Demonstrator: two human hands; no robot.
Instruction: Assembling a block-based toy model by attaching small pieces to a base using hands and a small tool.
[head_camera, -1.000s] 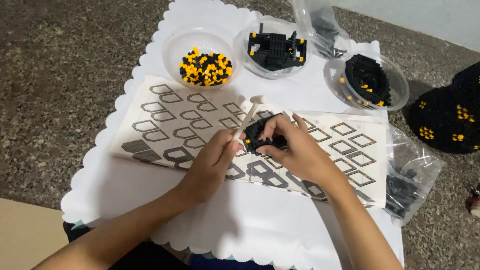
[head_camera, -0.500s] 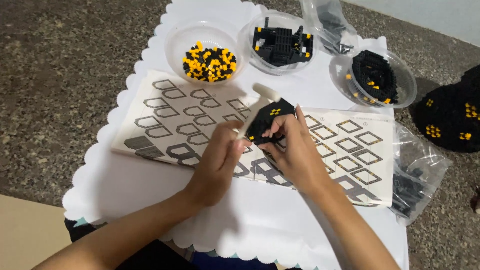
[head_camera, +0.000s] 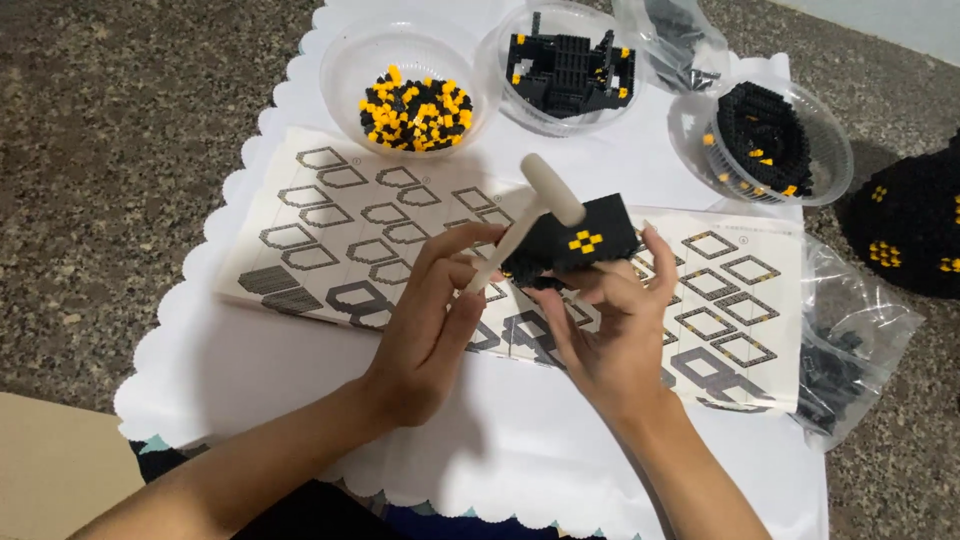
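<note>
**Black block model held up, small mallet set against it**

Black with a yellow diamond on its side, the block model (head_camera: 578, 240) sits between our two hands, lifted above the printed instruction sheet (head_camera: 330, 230). Our right hand (head_camera: 610, 335) cups it from below, fingers curled up around its right end and closed on it. Our left hand (head_camera: 435, 320) is closed around the handle of a pale plastic mallet (head_camera: 525, 215), whose head rests at the model's upper left corner.

To do this well, we judge that the right hand should brace the model firmly from underneath, so a tap does not knock loose studs apart, and that light, square taps serve better than hard ones. Keeping the model low over the sheet would help catch any piece that falls.

The model looks like a compact dark slab built from tiny bricks, with a rougher underside.

Beyond our hands stand three clear bowls: one of loose yellow and black bricks (head_camera: 415, 105), one with a black sub-assembly (head_camera: 570, 68), one with a dark rounded build (head_camera: 765, 140). To the right of our right hand lies a clear bag (head_camera: 845, 360) of dark pieces, all on a white scalloped cloth (head_camera: 250, 370).
</note>
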